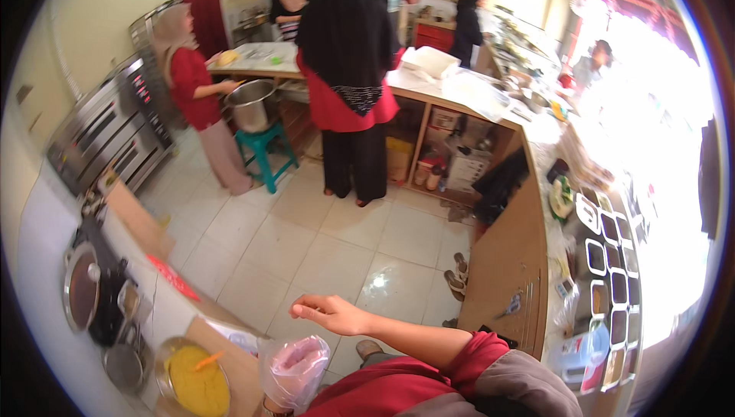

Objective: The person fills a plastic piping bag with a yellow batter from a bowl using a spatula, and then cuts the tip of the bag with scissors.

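My right hand (329, 314) is stretched leftward above the tiled floor, fingers loosely bent and nothing visible in them. Lower down, at the near edge of the left counter, my left hand is wrapped in or behind a crinkled clear plastic bag (295, 371). Pinkish shapes show through the plastic, and the fingers seem closed on it, though they are partly hidden. Left of the bag stands a metal bowl (163, 363) of yellow mash or dough (197, 380). An orange spatula (209, 359) rests in it.
A lidded pan (82, 287) sits on the stove at left. Trays with white rims (597, 258) line the right counter (545, 226). Several people work around the far counter. A steel pot (253, 107) stands on a green stool (266, 153); sandals (456, 278) lie by the right cabinet.
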`<move>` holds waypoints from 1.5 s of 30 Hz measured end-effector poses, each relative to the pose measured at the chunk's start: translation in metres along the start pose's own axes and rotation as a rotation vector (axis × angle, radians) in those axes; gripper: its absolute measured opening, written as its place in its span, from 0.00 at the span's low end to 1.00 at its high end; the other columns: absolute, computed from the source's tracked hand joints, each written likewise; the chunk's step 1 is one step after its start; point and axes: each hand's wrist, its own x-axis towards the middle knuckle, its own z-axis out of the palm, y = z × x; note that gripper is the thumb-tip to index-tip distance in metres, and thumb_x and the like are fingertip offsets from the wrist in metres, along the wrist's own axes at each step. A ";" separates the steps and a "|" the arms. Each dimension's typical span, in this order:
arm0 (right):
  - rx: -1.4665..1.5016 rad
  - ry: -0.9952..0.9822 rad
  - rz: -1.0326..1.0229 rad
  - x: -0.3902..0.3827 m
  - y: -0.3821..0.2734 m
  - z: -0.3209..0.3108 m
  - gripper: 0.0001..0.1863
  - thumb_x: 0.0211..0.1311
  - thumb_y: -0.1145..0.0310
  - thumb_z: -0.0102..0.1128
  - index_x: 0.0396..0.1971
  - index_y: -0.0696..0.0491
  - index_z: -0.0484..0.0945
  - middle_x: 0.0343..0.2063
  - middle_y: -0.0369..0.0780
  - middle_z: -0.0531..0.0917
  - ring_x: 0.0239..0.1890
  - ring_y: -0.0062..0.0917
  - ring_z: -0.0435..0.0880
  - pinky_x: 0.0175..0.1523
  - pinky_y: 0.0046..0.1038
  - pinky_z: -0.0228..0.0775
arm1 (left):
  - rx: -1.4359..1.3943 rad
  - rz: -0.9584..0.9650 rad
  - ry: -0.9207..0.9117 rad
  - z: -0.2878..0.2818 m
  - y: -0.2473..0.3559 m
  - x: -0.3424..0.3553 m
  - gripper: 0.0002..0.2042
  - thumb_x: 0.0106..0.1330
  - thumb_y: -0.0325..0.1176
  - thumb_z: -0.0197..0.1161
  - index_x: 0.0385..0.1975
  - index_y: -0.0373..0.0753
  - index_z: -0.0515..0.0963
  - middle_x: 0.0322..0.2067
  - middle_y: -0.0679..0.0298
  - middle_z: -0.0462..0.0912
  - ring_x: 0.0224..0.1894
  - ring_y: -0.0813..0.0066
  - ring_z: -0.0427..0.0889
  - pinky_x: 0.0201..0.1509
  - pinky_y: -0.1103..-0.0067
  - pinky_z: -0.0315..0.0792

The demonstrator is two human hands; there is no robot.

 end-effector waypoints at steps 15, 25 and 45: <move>0.481 -0.483 0.119 0.093 0.070 0.066 0.20 0.55 0.62 0.59 0.47 0.51 0.74 0.39 0.34 0.78 0.38 0.18 0.76 0.38 0.20 0.70 | -0.123 -0.170 0.577 0.024 0.053 -0.013 0.06 0.55 0.29 0.62 0.29 0.34 0.75 0.24 0.65 0.78 0.28 0.79 0.76 0.34 0.81 0.72; -0.186 -0.205 -0.144 0.100 -0.014 0.042 0.10 0.58 0.63 0.58 0.35 0.52 0.75 0.30 0.32 0.77 0.37 0.20 0.75 0.41 0.24 0.68 | 0.685 -0.184 0.987 0.008 0.019 -0.057 0.07 0.51 0.31 0.63 0.28 0.38 0.75 0.26 0.63 0.78 0.28 0.69 0.78 0.33 0.76 0.73; -0.473 -0.805 -0.515 0.125 -0.027 0.208 0.09 0.57 0.69 0.52 0.34 0.58 0.74 0.28 0.45 0.77 0.29 0.38 0.77 0.39 0.32 0.69 | 0.603 -0.478 0.805 -0.068 0.003 -0.162 0.18 0.57 0.49 0.55 0.44 0.49 0.74 0.37 0.60 0.80 0.41 0.61 0.79 0.41 0.73 0.70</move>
